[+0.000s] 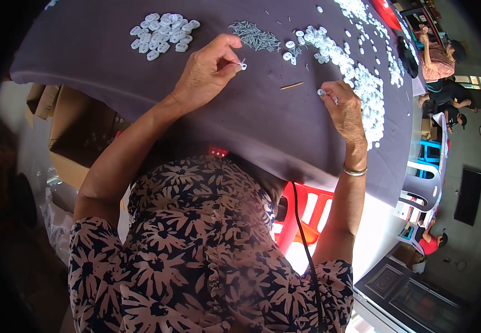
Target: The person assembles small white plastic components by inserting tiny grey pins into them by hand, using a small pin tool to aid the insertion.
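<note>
Above the dark tablecloth my left hand (204, 72) pinches a small white plastic piece (243, 66), with a thin screw sticking up from it. Over to the right, my right hand (343, 108) has its fingers closed on another white plastic piece (322, 92); part of it is hidden by the fingers. A heap of grey screws (256, 36) lies just beyond my left hand. Past my right hand spreads a large pile of loose white pieces (369, 102). A separate cluster of white pieces (162, 33) sits at the far left.
Between my hands a thin brownish stick (291, 86) lies on the tablecloth (240, 116). An open cardboard box (79, 127) stands below the table's left edge. Under the front edge is a red plastic chair (307, 211). Other people (437, 61) sit at the far right, and a dark cable hangs near my right arm.
</note>
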Motion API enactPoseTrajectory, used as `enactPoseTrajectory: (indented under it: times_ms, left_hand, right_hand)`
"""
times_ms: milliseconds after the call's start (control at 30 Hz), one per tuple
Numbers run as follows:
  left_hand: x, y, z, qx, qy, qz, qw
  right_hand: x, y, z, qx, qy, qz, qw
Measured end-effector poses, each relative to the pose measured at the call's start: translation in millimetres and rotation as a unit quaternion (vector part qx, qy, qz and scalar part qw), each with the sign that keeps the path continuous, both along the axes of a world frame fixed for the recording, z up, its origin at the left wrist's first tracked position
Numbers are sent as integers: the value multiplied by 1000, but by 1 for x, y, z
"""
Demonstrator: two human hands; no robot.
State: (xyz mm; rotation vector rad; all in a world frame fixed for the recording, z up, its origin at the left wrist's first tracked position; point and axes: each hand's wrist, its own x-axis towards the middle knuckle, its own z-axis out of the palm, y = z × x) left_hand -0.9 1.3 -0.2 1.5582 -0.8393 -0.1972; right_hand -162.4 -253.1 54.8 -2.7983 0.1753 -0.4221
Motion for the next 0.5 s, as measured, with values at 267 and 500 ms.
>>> enactPoseTrajectory:
  times_ms: [267,500]
  left_hand:
    - [-2,-2,4,-4,-21,-16,1000]
    - [-3,0,2,34,-23,-46,998]
  right_hand:
    - [18,12,-9,314,-22,-31,949]
    - [78,81,-17,468,-50,72,879]
